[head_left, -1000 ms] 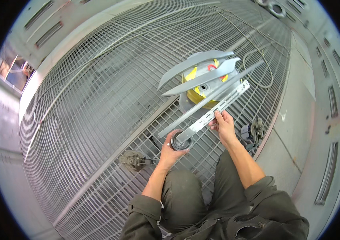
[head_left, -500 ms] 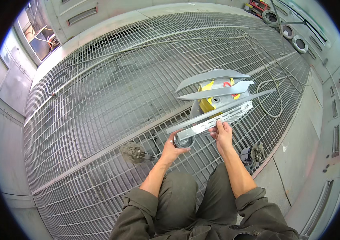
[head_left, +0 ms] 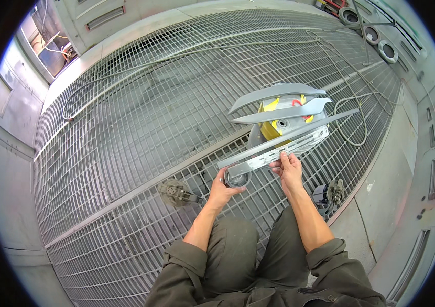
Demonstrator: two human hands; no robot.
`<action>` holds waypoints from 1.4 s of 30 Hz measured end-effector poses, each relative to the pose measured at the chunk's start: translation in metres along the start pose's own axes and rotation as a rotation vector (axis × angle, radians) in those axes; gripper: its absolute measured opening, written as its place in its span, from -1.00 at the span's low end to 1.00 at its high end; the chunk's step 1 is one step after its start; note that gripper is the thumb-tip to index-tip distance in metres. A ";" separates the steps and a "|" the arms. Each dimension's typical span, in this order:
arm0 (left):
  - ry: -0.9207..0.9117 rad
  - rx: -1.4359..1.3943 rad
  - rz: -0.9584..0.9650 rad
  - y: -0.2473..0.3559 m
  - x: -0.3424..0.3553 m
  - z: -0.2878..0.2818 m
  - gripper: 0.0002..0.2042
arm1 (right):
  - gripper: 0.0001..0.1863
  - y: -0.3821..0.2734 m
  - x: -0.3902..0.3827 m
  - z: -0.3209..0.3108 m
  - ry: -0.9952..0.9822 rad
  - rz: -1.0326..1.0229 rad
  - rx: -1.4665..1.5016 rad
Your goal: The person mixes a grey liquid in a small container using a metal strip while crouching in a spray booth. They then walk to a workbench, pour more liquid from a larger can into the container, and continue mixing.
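Note:
My left hand (head_left: 223, 190) grips a round metal cup (head_left: 238, 181). My right hand (head_left: 289, 171) holds a silver perforated strip (head_left: 303, 141) between thumb and fingers; the strip's lower end reaches into the cup. Just beyond them a grey round drum-like object (head_left: 282, 124) bears yellow tape (head_left: 269, 106) and red pieces. Two curved grey panels (head_left: 277, 88) lie across its top, and a long narrow grey bar (head_left: 258, 147) runs beside the silver strip.
On the floor grating (head_left: 140, 128) stand a grimy metal tool (head_left: 174, 193) at left and another (head_left: 332, 194) at right, both apparently spray guns. Hoses (head_left: 350, 143) snake across it. Tyres (head_left: 387, 51) and a pole lie along the far-right wall, near a walkway edge (head_left: 376, 215).
Compared with a second ago, the view has tilted up, showing more far wall and tyres. Both hands keep their hold; cup and strip have shifted slightly.

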State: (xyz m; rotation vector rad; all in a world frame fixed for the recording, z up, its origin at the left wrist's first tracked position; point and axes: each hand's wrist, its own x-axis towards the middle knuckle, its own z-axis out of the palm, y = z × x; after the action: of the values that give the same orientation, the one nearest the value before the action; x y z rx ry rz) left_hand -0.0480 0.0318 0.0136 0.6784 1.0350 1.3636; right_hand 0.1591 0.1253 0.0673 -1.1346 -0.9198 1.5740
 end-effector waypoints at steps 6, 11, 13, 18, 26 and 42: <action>0.017 0.046 -0.008 0.001 0.000 0.000 -0.15 | -0.76 -0.001 0.000 0.003 0.015 0.025 -0.011; 0.032 0.026 -0.044 -0.002 0.001 0.000 -0.16 | -0.76 -0.001 0.000 0.004 0.034 0.039 -0.004; 0.025 0.043 -0.024 -0.003 0.001 0.000 -0.15 | -0.76 -0.002 0.000 0.005 0.022 0.031 -0.009; 0.028 0.031 -0.050 -0.003 0.001 0.002 -0.15 | -0.77 -0.004 -0.002 0.006 0.019 0.035 0.004; 0.053 0.112 -0.008 0.005 -0.005 0.010 -0.18 | -0.77 -0.004 -0.002 0.009 0.041 0.034 0.047; 0.105 0.235 0.001 0.007 -0.012 0.021 -0.30 | -0.74 0.001 -0.001 0.008 0.061 -0.015 0.075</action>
State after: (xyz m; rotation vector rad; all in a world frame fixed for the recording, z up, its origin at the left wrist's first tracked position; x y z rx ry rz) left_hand -0.0313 0.0250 0.0308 0.7867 1.2929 1.3005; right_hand 0.1509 0.1236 0.0692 -1.1145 -0.8213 1.5404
